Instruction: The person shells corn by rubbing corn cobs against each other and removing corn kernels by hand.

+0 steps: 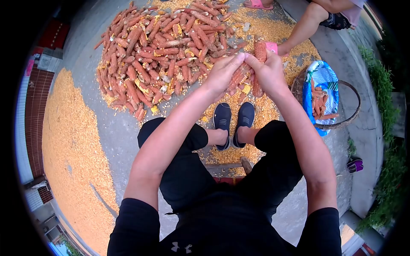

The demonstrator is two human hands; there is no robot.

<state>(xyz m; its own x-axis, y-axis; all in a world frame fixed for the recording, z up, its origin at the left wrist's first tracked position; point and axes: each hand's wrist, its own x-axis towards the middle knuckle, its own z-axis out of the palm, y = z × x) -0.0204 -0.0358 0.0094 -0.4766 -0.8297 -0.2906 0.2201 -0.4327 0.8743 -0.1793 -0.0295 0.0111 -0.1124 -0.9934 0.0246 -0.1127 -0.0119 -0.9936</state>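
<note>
My left hand (224, 74) and my right hand (271, 73) meet in front of me over the ground, thumbs touching. In my right hand is a reddish corn cob (259, 50), whose bare upper end stands out above the fingers. My left hand is closed around another corn cob (237, 78), partly hidden by the fingers. Just beyond and to the left lies a big pile of stripped reddish cobs (171, 51), a few with yellow kernels left on. Loose kernels (267, 112) cover the ground beneath my hands and around my shoes (222, 117).
To the right stands a basket (307, 91) with a blue liner and a curved handle, holding cob pieces. Another person's leg (305, 27) and pink sandal (271, 47) are at upper right. Spread kernels (72, 170) lie at far left. A purple shoe (355, 165) rests near the right-hand plants.
</note>
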